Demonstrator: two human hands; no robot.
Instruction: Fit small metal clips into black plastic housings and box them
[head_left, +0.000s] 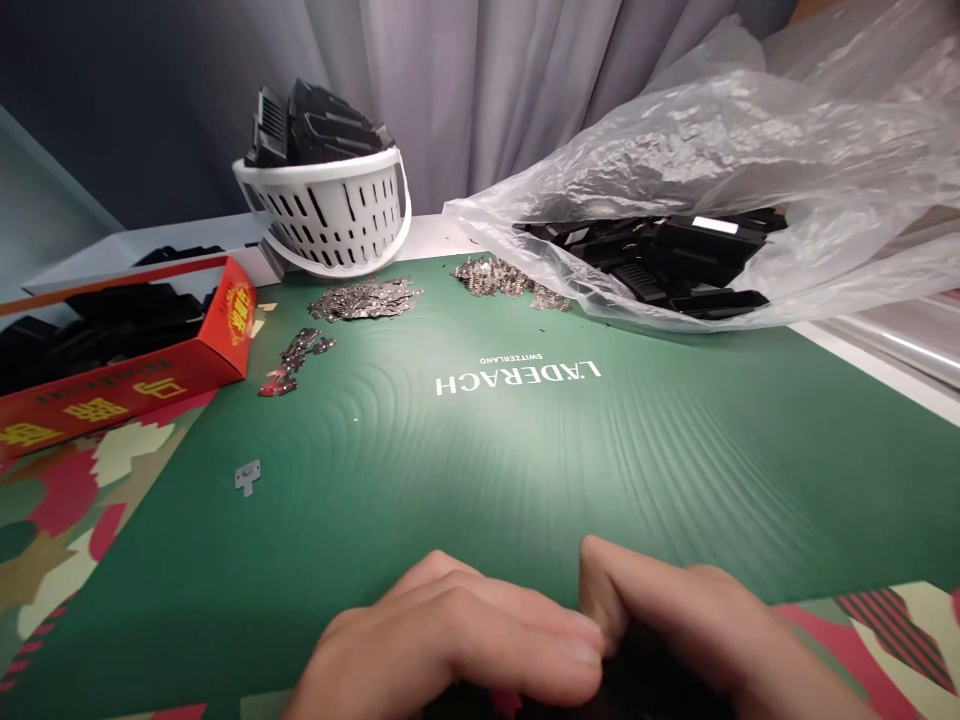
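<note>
The left hand [442, 640] and the right hand [675, 610] sit together at the near edge of the view, their fingers curled inward and almost meeting. Between and under them lies a dark plastic piece [607, 680], mostly hidden and cut off by the frame. The right thumb stands up beside it, and the left fingertips [581, 640] reach toward it. The hands look closed around the piece, but I cannot tell whether either is clamped on it. A firm pinch with the fingertips, kept close to the piece's edge, would likely give the best control.

Beyond them spreads a green Läderach sheet [525, 480], with a small metal bracket [247, 477] alone at its left. Farther off lie two heaps of metal clips [364, 298] and a reddish strip of clips [294, 360]. A white slotted basket [322, 215] holds black plastic parts [315, 125] at the far left, and a clear plastic bag [675, 150] holds more black parts [652, 255] at the far right. A red cardboard box [127, 385] lies at the left.
</note>
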